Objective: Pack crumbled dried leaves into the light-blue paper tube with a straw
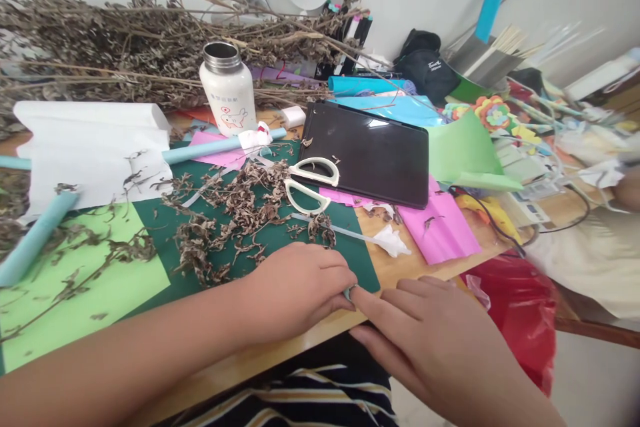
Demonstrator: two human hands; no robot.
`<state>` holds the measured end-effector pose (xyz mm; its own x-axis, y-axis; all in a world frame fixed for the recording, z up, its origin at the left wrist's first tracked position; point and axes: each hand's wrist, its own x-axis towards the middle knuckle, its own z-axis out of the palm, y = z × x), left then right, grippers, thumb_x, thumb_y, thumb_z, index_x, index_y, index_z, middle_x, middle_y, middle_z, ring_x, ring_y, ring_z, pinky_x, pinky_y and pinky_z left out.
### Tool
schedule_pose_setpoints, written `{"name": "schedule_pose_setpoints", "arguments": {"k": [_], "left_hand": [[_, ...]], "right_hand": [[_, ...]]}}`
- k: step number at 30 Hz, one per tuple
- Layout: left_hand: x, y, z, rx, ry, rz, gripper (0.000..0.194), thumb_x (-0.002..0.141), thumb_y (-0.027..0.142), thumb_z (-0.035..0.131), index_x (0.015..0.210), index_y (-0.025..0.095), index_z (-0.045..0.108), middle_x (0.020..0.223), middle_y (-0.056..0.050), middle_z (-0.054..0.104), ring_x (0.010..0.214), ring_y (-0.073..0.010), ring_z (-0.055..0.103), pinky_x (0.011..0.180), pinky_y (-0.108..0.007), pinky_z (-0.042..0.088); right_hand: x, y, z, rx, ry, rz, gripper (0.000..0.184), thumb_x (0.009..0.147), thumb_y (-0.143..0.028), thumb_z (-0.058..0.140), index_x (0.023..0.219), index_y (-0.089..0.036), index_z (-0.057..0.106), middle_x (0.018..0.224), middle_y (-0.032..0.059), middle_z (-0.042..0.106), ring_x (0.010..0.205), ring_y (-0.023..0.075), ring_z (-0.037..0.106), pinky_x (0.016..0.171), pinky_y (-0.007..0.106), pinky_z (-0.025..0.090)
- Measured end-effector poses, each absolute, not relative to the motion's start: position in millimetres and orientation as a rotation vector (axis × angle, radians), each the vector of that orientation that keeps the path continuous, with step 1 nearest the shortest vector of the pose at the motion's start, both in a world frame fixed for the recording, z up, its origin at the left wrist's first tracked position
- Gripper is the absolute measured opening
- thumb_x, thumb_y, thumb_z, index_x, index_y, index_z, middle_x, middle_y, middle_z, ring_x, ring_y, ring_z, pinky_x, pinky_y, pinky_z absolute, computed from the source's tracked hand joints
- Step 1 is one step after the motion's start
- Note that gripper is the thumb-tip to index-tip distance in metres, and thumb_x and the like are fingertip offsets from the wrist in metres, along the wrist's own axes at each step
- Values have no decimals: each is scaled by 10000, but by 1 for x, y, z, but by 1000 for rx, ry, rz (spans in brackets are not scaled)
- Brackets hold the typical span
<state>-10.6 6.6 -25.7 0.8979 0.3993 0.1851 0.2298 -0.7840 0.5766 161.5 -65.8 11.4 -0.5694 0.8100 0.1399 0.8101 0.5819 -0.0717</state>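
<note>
My left hand is closed in a pinch at the table's front edge. A tiny pale blue-green piece shows between its fingertips, too small to name. My right hand meets it from the right: its index fingertip touches that piece, while the thumb stays apart below and the other fingers are bent. Just beyond my left hand, crumpled dried leaves are heaped on a dark green mat. White-handled scissors lie there, their blades hidden in the leaves. A translucent stick rests near my knuckles.
A black tablet lies behind the scissors, with an uncapped white bottle to its left. Dried branches fill the back left. Coloured paper and blue rolled tubes surround the mat. A red plastic bag hangs at right.
</note>
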Motion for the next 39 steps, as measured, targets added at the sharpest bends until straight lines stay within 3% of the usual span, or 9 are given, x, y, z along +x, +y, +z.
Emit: {"name": "schedule_pose_setpoints", "arguments": {"k": [8,18,27,31,34,36,39], "left_hand": [[-12,6,-27,2488,476,388,191,840,284,403,907,166,537,866,-41,581,803,-163,544,698,-256,427],[-11,6,-28,2492,466,382,196,846,283,379,882,167,533,865,-44,577,784,-160,538,688,-249,423],[-11,6,-24,2564,493,358,250,855,307,356,792,155,543,780,-37,563,717,-157,534,618,-242,413],[-14,7,-25,2514,496,352,229,854,323,369,858,169,538,852,-30,576,763,-157,546,645,-240,416],[-15,9,-25,2506,503,357,208,848,318,388,919,183,529,869,-22,580,772,-154,552,644,-236,416],[-15,10,-24,2503,505,365,200,844,311,400,915,177,532,863,-22,581,769,-151,551,640,-228,415],[-16,12,-24,2492,485,392,201,844,307,402,886,162,535,839,-27,575,752,-148,544,620,-221,412]], "right_hand": [[163,-75,-3,-1218,-2118,93,185,745,-127,444,915,-153,509,723,54,579,648,134,531,549,248,437],[166,-65,-10,-1101,-2321,32,182,715,-163,507,886,-141,564,886,77,561,733,161,469,644,326,418],[158,-56,20,-1389,-2604,178,128,767,-213,451,769,-220,579,1127,18,539,922,219,465,785,411,393],[164,-60,11,-1239,-2545,258,176,757,-205,465,914,-203,544,1210,68,458,973,231,461,822,427,400],[171,-65,-6,-1092,-2091,457,218,781,-152,385,973,-202,476,1223,98,381,998,204,467,812,393,428],[171,-65,-14,-1157,-1876,478,228,786,-144,371,990,-205,452,1186,105,382,1016,202,456,828,403,419],[167,-62,-20,-1307,-2038,434,270,761,-191,455,1030,-209,461,1207,110,363,1107,237,382,856,415,397]]}}
